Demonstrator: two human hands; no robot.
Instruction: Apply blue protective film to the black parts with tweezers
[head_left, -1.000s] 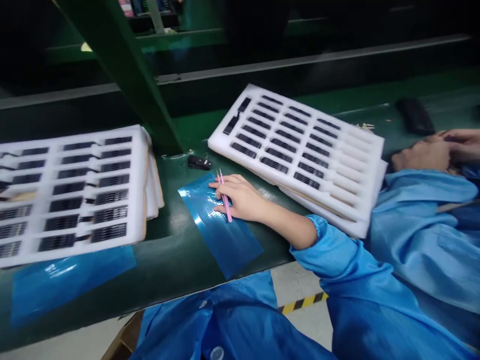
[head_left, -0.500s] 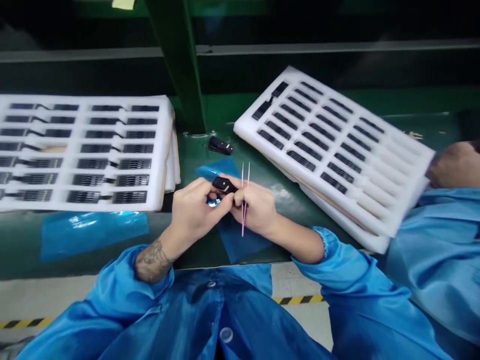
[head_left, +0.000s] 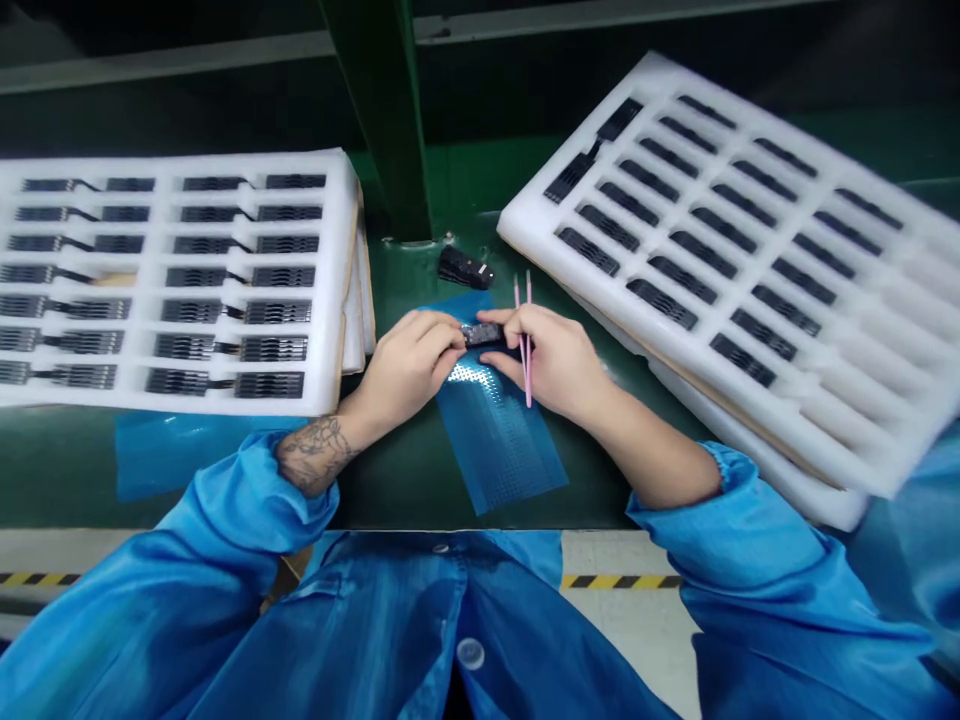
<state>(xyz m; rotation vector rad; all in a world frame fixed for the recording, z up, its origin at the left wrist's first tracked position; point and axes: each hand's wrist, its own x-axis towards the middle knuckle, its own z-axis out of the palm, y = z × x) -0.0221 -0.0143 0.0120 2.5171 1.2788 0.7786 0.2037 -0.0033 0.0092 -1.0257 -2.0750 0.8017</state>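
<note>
Both my hands meet over a blue film sheet [head_left: 501,440] dotted with tiny parts on the green bench. My left hand [head_left: 409,362] pinches one end of a small black part [head_left: 481,333]. My right hand [head_left: 551,358] pinches the other end and also keeps pink tweezers [head_left: 523,330] tucked between its fingers, tips pointing away from me. Another small black part [head_left: 465,268] lies on the bench just beyond my hands.
A white foam tray [head_left: 341,260] with rows of black parts sits on a stack at the left, over another blue film [head_left: 157,460]. A second stack of foam trays [head_left: 862,420] lies angled at the right. A green post [head_left: 386,110] rises behind.
My left hand came into view and joined the right on the small black part. Both hands moved slightly forward over the blue film. The neighbouring person's hand at the right has left the view.
</note>
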